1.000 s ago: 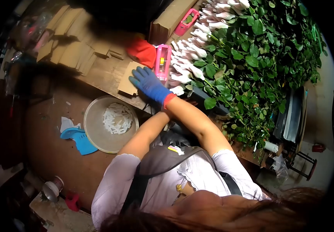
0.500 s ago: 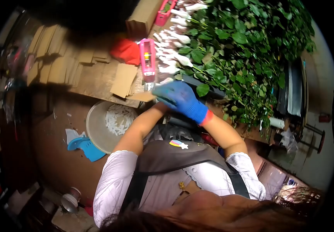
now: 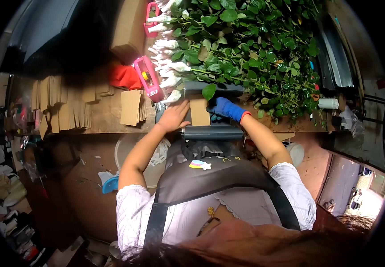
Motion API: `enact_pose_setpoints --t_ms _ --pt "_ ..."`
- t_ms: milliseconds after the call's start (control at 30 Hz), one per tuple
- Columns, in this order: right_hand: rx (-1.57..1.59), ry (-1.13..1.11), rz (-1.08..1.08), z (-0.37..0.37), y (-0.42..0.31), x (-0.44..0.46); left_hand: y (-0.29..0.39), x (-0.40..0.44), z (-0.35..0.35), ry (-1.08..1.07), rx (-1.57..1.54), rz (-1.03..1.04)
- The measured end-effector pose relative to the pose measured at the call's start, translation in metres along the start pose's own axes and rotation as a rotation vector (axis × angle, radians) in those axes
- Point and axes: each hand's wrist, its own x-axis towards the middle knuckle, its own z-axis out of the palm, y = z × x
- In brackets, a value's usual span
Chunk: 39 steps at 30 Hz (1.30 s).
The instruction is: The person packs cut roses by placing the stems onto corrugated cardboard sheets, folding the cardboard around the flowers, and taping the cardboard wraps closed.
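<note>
A tan cardboard piece (image 3: 200, 112) lies on a dark holder in front of my body, between my two hands. My bare left hand (image 3: 174, 116) rests flat at its left side, thumb apart from the fingers. On the other side, my right hand (image 3: 226, 110), in a blue glove with dark fingertips, has its fingers bent around the card's right edge. A dark ridged bar (image 3: 212, 133) runs along the near side of the card. Just beyond the hands are white net-wrapped flower heads (image 3: 174, 66) with leafy green stems (image 3: 246, 58).
Pink tape dispensers (image 3: 148, 79) stand left of the flowers. Small cards (image 3: 131, 107), cardboard stacks (image 3: 63, 104) and a red cloth (image 3: 125, 77) lie on the wooden bench (image 3: 104, 118). Below the bench edge are a round tub (image 3: 123, 151) and a blue item (image 3: 110, 184).
My right hand has brought a card from the small pile to the dark holder. My left hand, hidden before, now shows beside the card. The view has turned and shifted.
</note>
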Motion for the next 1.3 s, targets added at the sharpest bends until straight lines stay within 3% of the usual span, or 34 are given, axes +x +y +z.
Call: enact_pose_setpoints --t_ms 67,200,367,467,500,600,667,733,800,867,900,1000,1133,1167,1200,1267,1300 --pt "0.183 -0.064 0.129 0.021 0.016 0.013 -0.008 -0.015 -0.013 0.048 -0.05 0.02" --pt "0.124 0.024 0.102 0.037 0.032 0.026 -0.008 -0.019 -0.029 0.139 -0.043 0.022" --pt "0.296 -0.043 0.182 0.031 0.019 0.012 0.017 0.028 -0.028 0.2 -0.125 0.231" --pt "-0.093 0.213 0.044 0.036 0.019 0.007 0.02 0.049 -0.011 0.108 -0.236 0.208" --pt "-0.138 0.208 0.024 0.039 0.02 0.009 0.022 0.052 -0.004 0.17 -0.267 0.178" --pt "-0.485 0.1 0.006 0.007 -0.03 -0.019 0.022 0.057 0.004 0.052 -0.149 0.124" --pt "-0.463 0.104 -0.066 -0.015 -0.058 -0.048 0.02 0.057 0.008 0.002 -0.05 0.11" --pt "0.09 0.357 -0.362 -0.04 -0.081 -0.106 0.028 0.056 0.004 0.084 -0.087 0.115" --pt "0.058 0.91 -0.427 -0.06 -0.08 -0.138 0.04 0.056 -0.006 0.119 -0.166 0.122" --pt "-0.306 1.198 -0.4 -0.094 -0.035 -0.138 0.039 0.053 -0.002 0.09 -0.184 0.093" --pt "-0.644 1.279 -0.215 -0.105 -0.026 -0.141 0.044 0.054 -0.006 0.091 -0.205 0.086" --pt "-0.809 1.021 -0.112 -0.116 0.023 -0.125 0.046 0.052 -0.008 0.071 -0.242 0.054" --pt "-0.462 1.288 -0.408 -0.155 0.001 -0.164 0.047 0.052 -0.007 0.047 -0.266 0.009" --pt "-0.537 1.345 -0.417 -0.159 -0.017 -0.187 0.047 0.052 -0.007 0.046 -0.282 0.006" --pt "-0.35 1.307 -0.351 -0.154 -0.034 -0.209 0.046 0.05 -0.009 0.045 -0.295 0.005" --pt "-0.663 1.116 -0.557 -0.152 -0.025 -0.225 0.047 0.047 -0.01 0.063 -0.444 -0.025" --pt "-0.577 1.01 -0.543 -0.145 -0.022 -0.231 0.048 0.048 -0.01 0.079 -0.522 -0.038"
